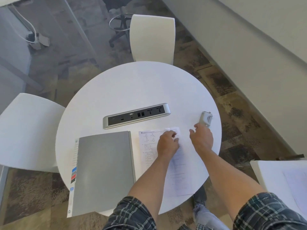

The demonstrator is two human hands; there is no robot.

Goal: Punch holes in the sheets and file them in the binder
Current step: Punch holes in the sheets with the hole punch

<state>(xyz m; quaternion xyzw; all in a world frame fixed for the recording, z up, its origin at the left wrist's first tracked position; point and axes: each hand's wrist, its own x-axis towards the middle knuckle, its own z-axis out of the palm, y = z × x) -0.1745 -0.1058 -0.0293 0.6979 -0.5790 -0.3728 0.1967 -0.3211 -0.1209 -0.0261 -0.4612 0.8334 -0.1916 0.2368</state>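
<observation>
White and round, the counter (pixel 132 83) stands on patterned carpet with two pale chairs drawn up to it and a power strip (pixel 137 115) set into its middle. From where I stand, the closed grey binder (pixel 104 171) lies flat at the person's near left, its index tabs showing along the left edge. Just right of it lie the printed sheets (pixel 147 146), reaching right to the near rim of the counter.

The left hand (pixel 167 143) rests on the upper part of the sheets, its grip loosely curled with fingertips pressing the paper down; it does not seem to pinch anything. The right hand (pixel 201 138) reaches to the hole punch (pixel 206 118) near the far right rim. Its fingers touch the punch's near end, but whether that grip has closed round it I cannot tell.

Trouble I can foresee: the punch sits close to the rim, so a clumsy pull might knock it to the floor. The sheets look slightly fanned, so punching them unsquared would leave holes that miss the binder's rings. Dragging the punch across could also crease that top corner.
</observation>
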